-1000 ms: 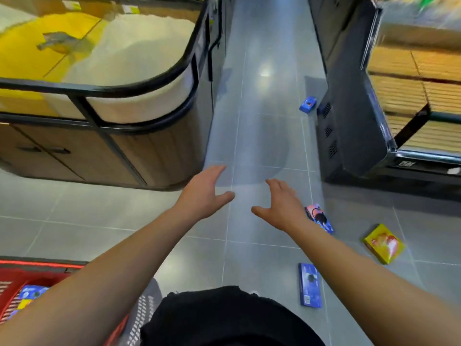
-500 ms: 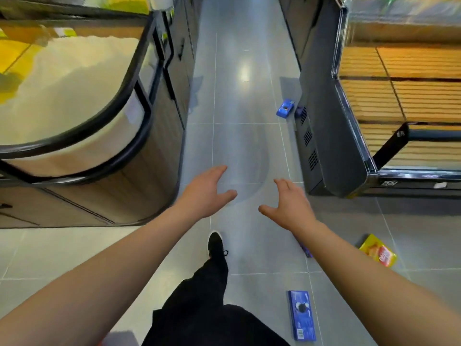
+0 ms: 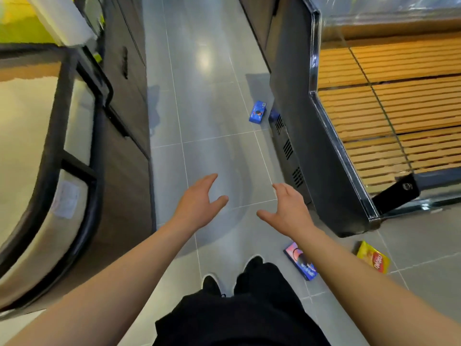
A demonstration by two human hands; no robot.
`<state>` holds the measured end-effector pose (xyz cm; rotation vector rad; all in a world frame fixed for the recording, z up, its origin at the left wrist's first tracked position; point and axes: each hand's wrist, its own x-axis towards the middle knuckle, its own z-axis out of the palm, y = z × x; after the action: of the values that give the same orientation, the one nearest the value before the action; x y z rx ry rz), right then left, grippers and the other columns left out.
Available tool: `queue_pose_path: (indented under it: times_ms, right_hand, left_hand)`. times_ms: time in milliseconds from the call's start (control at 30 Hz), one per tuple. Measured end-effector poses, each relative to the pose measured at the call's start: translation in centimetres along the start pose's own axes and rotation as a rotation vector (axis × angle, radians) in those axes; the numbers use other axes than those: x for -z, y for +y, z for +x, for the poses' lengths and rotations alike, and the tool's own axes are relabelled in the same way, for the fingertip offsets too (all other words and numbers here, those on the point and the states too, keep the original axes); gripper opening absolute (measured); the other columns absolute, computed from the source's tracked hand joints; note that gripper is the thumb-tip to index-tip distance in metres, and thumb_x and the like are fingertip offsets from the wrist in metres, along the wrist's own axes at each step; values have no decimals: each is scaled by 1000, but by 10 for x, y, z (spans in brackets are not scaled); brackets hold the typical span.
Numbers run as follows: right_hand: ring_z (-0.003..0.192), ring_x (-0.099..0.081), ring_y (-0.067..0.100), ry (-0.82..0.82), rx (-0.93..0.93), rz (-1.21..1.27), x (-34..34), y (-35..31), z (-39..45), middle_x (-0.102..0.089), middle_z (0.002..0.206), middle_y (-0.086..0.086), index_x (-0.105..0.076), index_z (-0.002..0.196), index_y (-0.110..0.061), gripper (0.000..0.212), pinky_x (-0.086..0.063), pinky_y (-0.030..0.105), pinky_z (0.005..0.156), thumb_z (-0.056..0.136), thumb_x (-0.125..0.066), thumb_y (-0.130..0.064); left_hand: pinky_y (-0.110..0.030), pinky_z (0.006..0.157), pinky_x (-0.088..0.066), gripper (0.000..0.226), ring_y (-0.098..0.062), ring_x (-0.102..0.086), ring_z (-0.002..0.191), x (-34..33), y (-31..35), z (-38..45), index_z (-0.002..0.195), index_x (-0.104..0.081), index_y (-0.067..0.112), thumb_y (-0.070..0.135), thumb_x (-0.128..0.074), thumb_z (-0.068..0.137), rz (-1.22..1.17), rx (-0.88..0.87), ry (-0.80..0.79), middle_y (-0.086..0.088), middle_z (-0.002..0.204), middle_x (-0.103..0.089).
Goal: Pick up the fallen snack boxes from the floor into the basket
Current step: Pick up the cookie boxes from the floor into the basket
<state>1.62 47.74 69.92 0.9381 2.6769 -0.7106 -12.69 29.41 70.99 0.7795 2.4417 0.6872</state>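
A blue snack box (image 3: 258, 112) lies on the grey floor far up the aisle, close to the dark cabinet on the right. A pink and blue box (image 3: 300, 261) lies near my right foot, partly covered by my right forearm. A yellow box (image 3: 373, 257) lies on the floor further right. My left hand (image 3: 199, 202) and my right hand (image 3: 287, 211) are stretched out in front of me above the floor, fingers relaxed and apart, holding nothing. The basket is out of view.
A dark display cabinet (image 3: 311, 146) with wooden slat shelves (image 3: 389, 101) borders the aisle on the right. A curved bulk bin with a black rail (image 3: 82, 176) and wooden cabinets (image 3: 124, 121) stand on the left. My feet in black shoes (image 3: 212, 280) stand mid-aisle.
I have walked forward up the aisle. The far blue box is nearer, the pink and yellow boxes now lie beside me, one blue box and the red basket have left view.
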Motion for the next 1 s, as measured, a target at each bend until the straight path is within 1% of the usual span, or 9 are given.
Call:
queue_pose_path:
  times_ms: [133, 233, 300, 367, 500, 600, 767, 933, 1000]
  right_hand:
    - [143, -25, 22, -14, -5, 18, 19, 7, 84, -31, 155, 2, -26, 152, -15, 88, -26, 35, 117, 83, -66, -52]
    - [146, -21, 22, -35, 2, 28, 41, 15, 156, -28, 157, 3, -22, 153, -13, 89, -21, 34, 118, 84, -65, -52]
    - [146, -21, 22, -56, 2, 30, 55, 21, 200, -27, 157, 4, -22, 153, -13, 90, -21, 34, 119, 84, -65, -53]
    - [146, -22, 23, -88, 13, 20, 67, 21, 229, -28, 157, 4, -24, 153, -13, 90, -22, 34, 118, 83, -65, -53]
    - [143, -29, 25, -91, 37, -22, 107, 23, 313, -31, 156, 6, -28, 151, -13, 88, -26, 34, 117, 82, -66, -53]
    - [141, -32, 27, -112, 55, -38, 127, 18, 369, -33, 155, 6, -29, 151, -13, 88, -29, 36, 116, 82, -66, -54]
    - [138, -35, 29, -140, 12, -59, 143, 3, 468, -35, 152, 6, -32, 148, -13, 89, -34, 40, 113, 79, -68, -55]
    - [134, -40, 27, -144, -63, -64, 157, -24, 573, -42, 147, 5, -37, 146, -14, 87, -36, 39, 112, 77, -68, -56]
    - [134, -39, 28, -155, -117, -56, 165, -36, 610, -40, 149, 6, -35, 146, -14, 87, -36, 40, 112, 78, -68, -56]
  left_hand:
    - [-32, 113, -26, 67, -19, -32, 140, 7, 11, 91, 149, -30, 22, 42, -57, 91, 26, -4, -14, 1, 153, -34]
    - [-30, 112, -24, 65, -19, -33, 139, 11, 27, 160, 148, -32, 20, 39, -58, 91, 42, 8, 12, -1, 152, -36]
    - [-30, 111, -25, 66, -20, -35, 138, 17, 37, 204, 148, -32, 20, 39, -59, 91, 44, 33, 14, -1, 151, -37]
    - [-30, 112, -25, 67, -20, -34, 139, 24, 44, 234, 148, -31, 21, 40, -59, 90, 47, 56, 5, -1, 152, -36]
    - [-35, 113, -27, 68, -21, -32, 140, 42, 68, 315, 149, -29, 23, 44, -57, 90, 35, 94, 30, 0, 153, -33]
    - [-34, 113, -25, 69, -21, -31, 140, 56, 75, 365, 149, -29, 22, 44, -57, 90, 30, 102, 43, -1, 153, -34]
    - [-31, 114, -24, 68, -18, -30, 141, 78, 61, 455, 149, -30, 21, 41, -58, 90, -37, 114, 21, 0, 154, -33]
    - [-30, 115, -21, 69, -18, -27, 142, 116, 32, 570, 149, -31, 18, 39, -59, 90, -23, 87, -31, -1, 154, -32]
    - [-32, 115, -21, 70, -19, -26, 143, 136, 25, 615, 149, -29, 20, 41, -59, 90, 2, 73, -82, 0, 155, -30]
